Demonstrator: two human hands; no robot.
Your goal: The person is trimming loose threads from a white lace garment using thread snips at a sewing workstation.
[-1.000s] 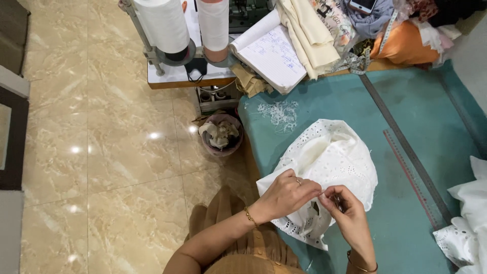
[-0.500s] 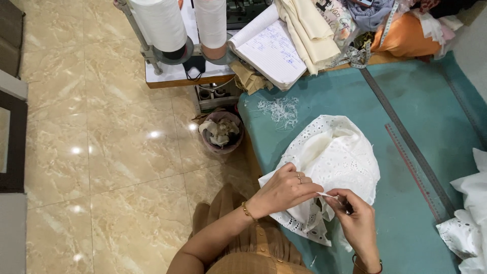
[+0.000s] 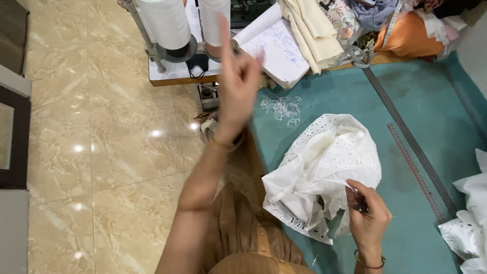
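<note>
A bundle of white eyelet fabric [image 3: 324, 167] lies on the teal table [image 3: 421, 96] in front of me. My right hand [image 3: 369, 219] rests at the fabric's lower right edge, fingers closed around a small metal thread snip [image 3: 359, 204]. My left hand [image 3: 238, 76] is lifted off the fabric, high above the table's left edge. It is blurred, with the index finger up and the other fingers curled. Whether it pinches anything is not visible. A thin bracelet sits on each wrist.
Two big white thread cones [image 3: 165, 23] stand on a side table at the back, beside an open notebook [image 3: 276, 45] and folded cream cloth [image 3: 312, 30]. A long metal ruler [image 3: 411, 142] crosses the table. Lace scraps [image 3: 281, 109] lie behind the fabric; more white cloth [image 3: 472, 218] lies at right.
My left hand has let go of the eyelet fabric and swung up and to the left. My right hand has stayed at the fabric's edge with the snip.
</note>
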